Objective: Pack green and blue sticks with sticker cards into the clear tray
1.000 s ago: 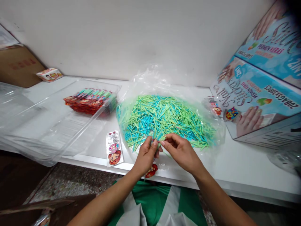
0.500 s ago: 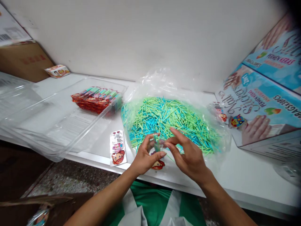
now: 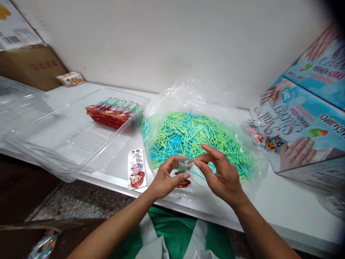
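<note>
At the fingertips I have a small clear packet [image 3: 184, 164] with a few green sticks showing through it, held up above the near edge of the surface [image 3: 283, 194]. The left hand [image 3: 167, 178] cradles it between a spread thumb and curled fingers; the right hand [image 3: 222, 174] has thumb and forefinger closed, as far as I can tell, on its right edge. The exact contact blurs out for me.

I judge it nearly weightless and limp, its film slick and quick to crease, so I would take the body lightly from the left and pinch only the film's margin on the right. The sticks look thin and fairly stiff; squeezed hard across the middle, they could snap or poke through.

Just below the hands lies a printed packet [image 3: 183, 184], partly hidden, with a loose green stick [image 3: 196, 182] to its right. Farther off, an open clear bag [image 3: 183, 94] holds a heap of green and blue sticks [image 3: 194, 131]. To the left, a flat white packet [image 3: 137, 169] lies near; beyond it, red packets [image 3: 114, 112] sit stacked in a clear tray [image 3: 106, 145]. Blue cartons [image 3: 307, 126] stand far right.
</note>
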Demonstrator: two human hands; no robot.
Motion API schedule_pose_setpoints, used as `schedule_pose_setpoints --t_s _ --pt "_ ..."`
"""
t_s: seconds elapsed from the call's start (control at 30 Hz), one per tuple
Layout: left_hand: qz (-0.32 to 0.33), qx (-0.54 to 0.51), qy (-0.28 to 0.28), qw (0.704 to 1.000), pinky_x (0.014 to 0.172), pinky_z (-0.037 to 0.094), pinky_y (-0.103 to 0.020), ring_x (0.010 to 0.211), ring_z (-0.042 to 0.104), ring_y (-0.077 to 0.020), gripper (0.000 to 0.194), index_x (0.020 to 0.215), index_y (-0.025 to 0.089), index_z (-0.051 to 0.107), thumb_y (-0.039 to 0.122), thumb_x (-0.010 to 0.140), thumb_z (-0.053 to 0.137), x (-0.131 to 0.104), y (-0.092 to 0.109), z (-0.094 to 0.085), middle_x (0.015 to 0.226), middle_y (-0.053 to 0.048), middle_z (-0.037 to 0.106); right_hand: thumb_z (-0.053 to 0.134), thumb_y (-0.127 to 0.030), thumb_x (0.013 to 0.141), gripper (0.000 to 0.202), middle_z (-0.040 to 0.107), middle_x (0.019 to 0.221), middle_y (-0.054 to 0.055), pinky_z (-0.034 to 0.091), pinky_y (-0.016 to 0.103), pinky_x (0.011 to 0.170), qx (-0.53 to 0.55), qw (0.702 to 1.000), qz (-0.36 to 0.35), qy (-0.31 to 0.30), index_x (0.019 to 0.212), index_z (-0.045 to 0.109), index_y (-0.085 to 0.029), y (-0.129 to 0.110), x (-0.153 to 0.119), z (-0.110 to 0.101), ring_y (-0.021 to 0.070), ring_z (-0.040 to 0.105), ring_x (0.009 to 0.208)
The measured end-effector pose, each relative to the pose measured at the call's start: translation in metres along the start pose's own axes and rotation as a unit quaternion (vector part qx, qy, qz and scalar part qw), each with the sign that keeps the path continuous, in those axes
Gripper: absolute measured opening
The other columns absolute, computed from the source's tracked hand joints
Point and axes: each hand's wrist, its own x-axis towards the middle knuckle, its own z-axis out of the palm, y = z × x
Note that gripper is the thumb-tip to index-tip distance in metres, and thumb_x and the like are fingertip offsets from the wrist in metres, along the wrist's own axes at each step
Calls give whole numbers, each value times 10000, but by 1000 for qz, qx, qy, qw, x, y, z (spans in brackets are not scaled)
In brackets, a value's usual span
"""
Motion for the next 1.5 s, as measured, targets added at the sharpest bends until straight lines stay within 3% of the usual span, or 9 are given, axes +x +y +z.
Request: schedule_pose_setpoints --t_s 0.13,0.63,0.77,0.9,0.97,1.07,1.17,1.33,1.5 --pt "-3 -7 26 1000 798 460 -294 853 593 -171 169 906 170 647 292 789 656 -2 1 -1 899 -51 637 591 -178 855 431 669 829 -7 506 344 804 58 998 22 12 1255 461 -275 -3 7 2 158 654 782" --pt "-24 20 94 995 620 487 -244 653 588 -126 176 800 152 652 317 752 689 -2 36 -23 711 -17 630 605 -201 848 424 647 863 10 509 370 802 141 988 40 43 1246 481 -277 -10 30 9 168 634 812" --pt "54 82 183 978 561 492 -247 605 588 -125 299 922 167 623 299 684 747 23 84 -65 734 -11 649 615 -259 842 363 631 863 19 513 359 761 125 981 104 103 1195 532 -257 -1 31 -1 173 630 803" --pt "155 226 272 923 558 462 -220 607 561 -102 377 978 155 597 266 661 768 77 127 -149 717 -5 626 610 -296 845 322 622 844 14 502 338 740 106 979 148 86 1160 561 -252 15 21 -7 168 625 798" --pt "148 308 302 890 560 446 -208 608 543 -92 331 954 146 604 265 681 747 108 134 -192 723 -2 612 601 -306 851 307 619 839 10 496 320 729 89 980 162 68 1151 568 -252 21 15 -8 157 618 787" --pt "54 435 325 838 568 438 -206 639 557 -105 384 1030 145 596 258 685 721 149 128 -237 808 -17 624 595 -315 853 277 613 829 3 485 283 698 37 983 171 53 1123 586 -251 26 8 -13 137 598 750" --pt "-39 519 316 793 611 457 -234 709 601 -150 552 1168 151 539 280 664 722 179 110 -255 904 -51 649 591 -324 853 260 613 825 -1 470 252 650 -26 983 177 45 1103 601 -253 28 4 -21 129 589 735" --pt "-93 586 224 773 758 472 -288 926 625 -230 826 1405 132 305 368 704 670 203 83 -259 1137 -141 632 571 -343 863 262 635 848 2 479 242 661 -63 978 193 40 1108 596 -254 31 1 -30 127 611 744" --pt "-73 723 104 679 954 376 -332 1161 519 -292 626 1334 159 472 409 769 569 195 86 -272 1278 -141 564 551 -353 874 243 657 892 14 489 230 624 -74 976 201 22 1091 602 -257 32 -1 -27 139 622 777"
